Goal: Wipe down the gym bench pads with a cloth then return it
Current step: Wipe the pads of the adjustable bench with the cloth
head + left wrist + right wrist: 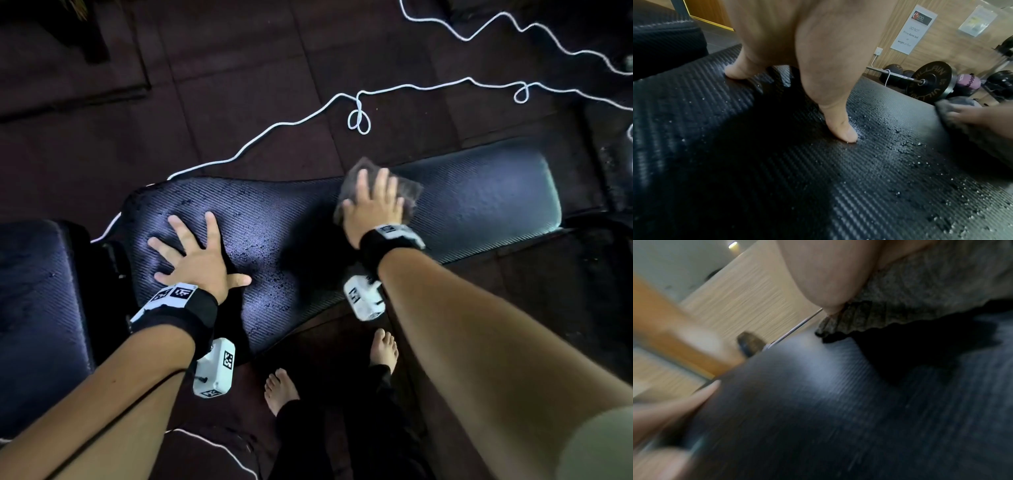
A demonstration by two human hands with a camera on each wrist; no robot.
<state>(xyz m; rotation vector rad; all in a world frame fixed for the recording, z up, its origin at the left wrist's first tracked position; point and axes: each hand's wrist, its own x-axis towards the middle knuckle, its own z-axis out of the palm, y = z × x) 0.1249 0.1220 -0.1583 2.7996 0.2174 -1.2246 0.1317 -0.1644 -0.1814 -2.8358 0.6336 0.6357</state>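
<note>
A long black textured bench pad (281,240) runs from lower left to upper right, speckled with water droplets (900,141) near its middle. My left hand (195,253) lies flat on the pad's wide end, fingers spread and straight. My right hand (373,202) presses a grey cloth (407,188) flat against the pad further right, fingers straight on top of it. The cloth (910,301) shows ribbed and bunched under the palm in the blurred right wrist view. A second pad (34,308) sits at the far left.
A white cord (358,116) snakes across the dark rubber floor behind the bench. My bare feet (281,390) stand in front of it. A loaded barbell (929,81), medicine balls and a wall sign (912,29) lie beyond the bench.
</note>
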